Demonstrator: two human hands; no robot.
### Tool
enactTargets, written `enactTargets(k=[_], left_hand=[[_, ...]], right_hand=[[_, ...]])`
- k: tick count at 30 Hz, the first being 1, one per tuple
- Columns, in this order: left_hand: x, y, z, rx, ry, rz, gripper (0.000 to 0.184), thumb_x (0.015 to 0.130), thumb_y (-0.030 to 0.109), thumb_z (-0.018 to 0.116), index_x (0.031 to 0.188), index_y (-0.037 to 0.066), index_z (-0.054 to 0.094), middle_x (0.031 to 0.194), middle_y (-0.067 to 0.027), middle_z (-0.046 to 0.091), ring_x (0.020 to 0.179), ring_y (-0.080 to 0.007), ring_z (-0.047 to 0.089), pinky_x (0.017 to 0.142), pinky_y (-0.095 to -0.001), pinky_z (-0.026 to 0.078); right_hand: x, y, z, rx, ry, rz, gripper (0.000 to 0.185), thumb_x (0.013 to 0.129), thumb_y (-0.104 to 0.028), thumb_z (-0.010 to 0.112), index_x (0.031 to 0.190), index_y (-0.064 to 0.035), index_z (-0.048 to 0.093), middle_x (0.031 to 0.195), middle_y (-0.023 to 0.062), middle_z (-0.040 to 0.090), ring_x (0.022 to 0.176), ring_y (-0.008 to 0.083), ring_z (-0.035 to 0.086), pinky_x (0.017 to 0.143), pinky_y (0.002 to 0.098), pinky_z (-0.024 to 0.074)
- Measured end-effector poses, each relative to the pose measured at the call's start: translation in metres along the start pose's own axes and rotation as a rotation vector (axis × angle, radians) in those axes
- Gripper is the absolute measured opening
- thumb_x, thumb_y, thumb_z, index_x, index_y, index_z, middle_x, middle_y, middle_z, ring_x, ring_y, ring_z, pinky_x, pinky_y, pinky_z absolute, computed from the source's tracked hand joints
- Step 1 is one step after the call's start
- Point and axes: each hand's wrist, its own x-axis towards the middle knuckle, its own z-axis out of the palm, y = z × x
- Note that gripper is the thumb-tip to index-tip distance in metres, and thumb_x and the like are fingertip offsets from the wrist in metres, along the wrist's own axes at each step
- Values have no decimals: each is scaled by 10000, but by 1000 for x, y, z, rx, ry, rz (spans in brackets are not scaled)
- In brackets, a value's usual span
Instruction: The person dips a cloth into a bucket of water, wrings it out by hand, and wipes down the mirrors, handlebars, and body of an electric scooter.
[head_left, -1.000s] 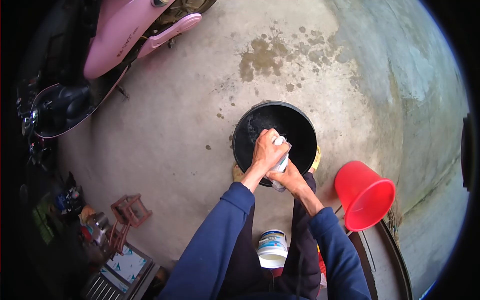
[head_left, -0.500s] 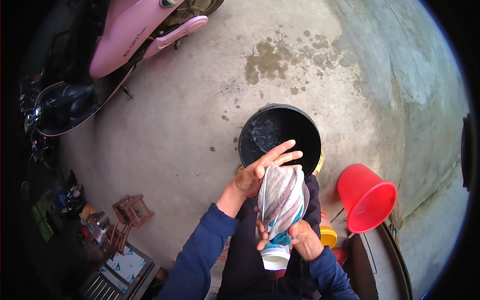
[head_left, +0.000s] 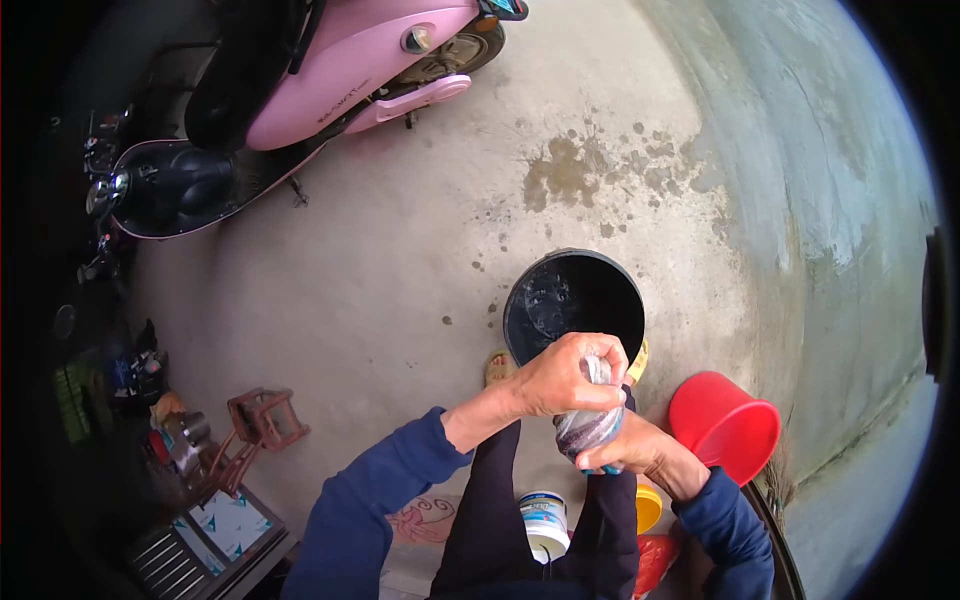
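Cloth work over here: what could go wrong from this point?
Drips: the twisted cloth, held between left hand and right hand, appears mostly short of the black bucket's opening; if wet, it may drip on the floor.

Bump: sandalled feet are close to that bucket; a shift might knock it.

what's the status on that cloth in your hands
Left hand and right hand both gripping bunched cloth. Black bucket just ahead. Nothing visibly blocking either hand.

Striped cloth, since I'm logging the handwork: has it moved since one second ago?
Yes: the striped cloth has shifted toward the bottom of the view, judged against the black bucket.
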Motion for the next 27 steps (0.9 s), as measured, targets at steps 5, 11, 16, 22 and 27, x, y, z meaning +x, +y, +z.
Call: enactTargets(k=[5,11,16,22,27], left_hand=[[3,7,18,350,230,102,126,758,122,664,807,26,599,765,-123,618,714,-255,630,673,-361,502],[1,-2,36,500,348,196,116,774,95,662,824,23,586,810,-130,605,784,-316,638,713,-396,509],[-5,-9,54,550,469,146,106,783,106,658,834,36,597,827,-141,606,792,-345,638,705,-417,513],[-8,-11,68,553,612,143,115,778,94,662,849,42,588,835,-139,617,806,-358,647,703,-422,514],[-4,-12,75,464,746,141,113,803,105,660,870,62,580,848,-157,648,832,-383,657,692,-446,516]], right_hand=[[1,-4,8,-258,240,-135,351,684,-148,849,952,-76,633,761,-14,602,604,99,555,530,255,452],[2,0,19,-462,424,-309,421,665,-177,864,1001,-46,648,871,7,645,754,118,609,642,275,500],[9,26,0,-592,506,-397,501,669,-214,871,1072,-28,639,950,33,675,837,131,633,716,296,525],[-2,29,14,-667,667,-465,619,677,-263,867,1169,-11,588,965,63,696,862,160,667,753,313,540],[-13,20,33,-781,806,-452,636,687,-302,849,1170,-1,564,971,133,711,892,239,703,778,355,548]])
